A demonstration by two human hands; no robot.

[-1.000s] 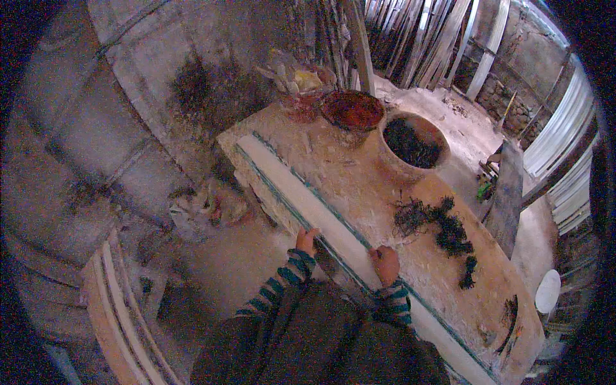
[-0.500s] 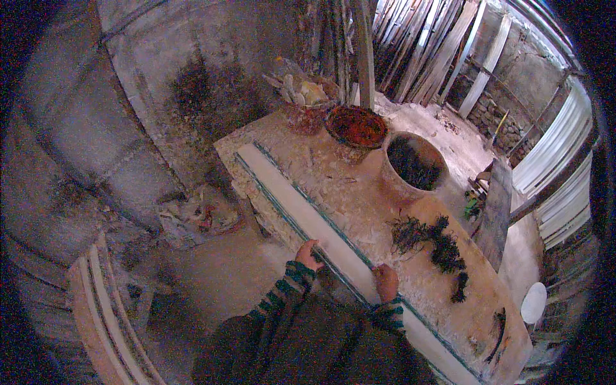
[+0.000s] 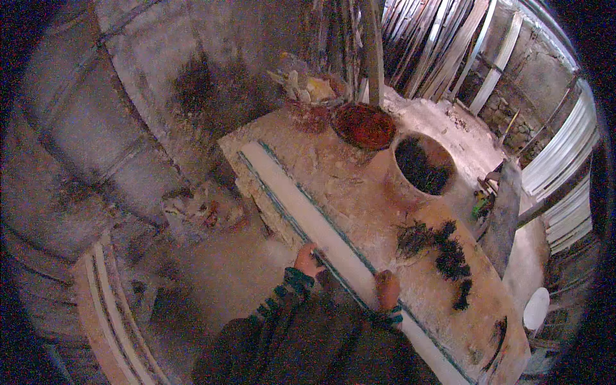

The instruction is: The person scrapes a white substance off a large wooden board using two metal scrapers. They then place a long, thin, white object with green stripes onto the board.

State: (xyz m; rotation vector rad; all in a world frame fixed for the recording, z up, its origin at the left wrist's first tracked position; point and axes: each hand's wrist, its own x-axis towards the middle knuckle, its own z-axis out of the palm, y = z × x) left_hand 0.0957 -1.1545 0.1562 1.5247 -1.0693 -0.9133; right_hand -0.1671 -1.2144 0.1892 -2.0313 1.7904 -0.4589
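Observation:
A long, straight, pale strip (image 3: 301, 199) with dark green edges lies slantwise along the near side of a dusty workbench (image 3: 359, 218). My left hand (image 3: 308, 259) is closed on its near edge, fingers curled over the rim. Over the far edge, further right, my right hand (image 3: 387, 290) is closed and seems to grip it; its fingers are mostly hidden from view. Beyond my right hand, dark clumps of tangled fibre (image 3: 449, 256) rest on the bench top.
At the bench's far side stand a tub of pale scraps (image 3: 311, 106), a bowl with reddish contents (image 3: 364, 126) and a bucket with dark contents (image 3: 423, 163). A thin dark curved piece (image 3: 497, 343) lies at the right end. Long boards (image 3: 106, 314) stand at lower left.
The view has shifted slightly, so the bench and vessels sit a little further right and lower. Both hands stay on the strip at about the same places.

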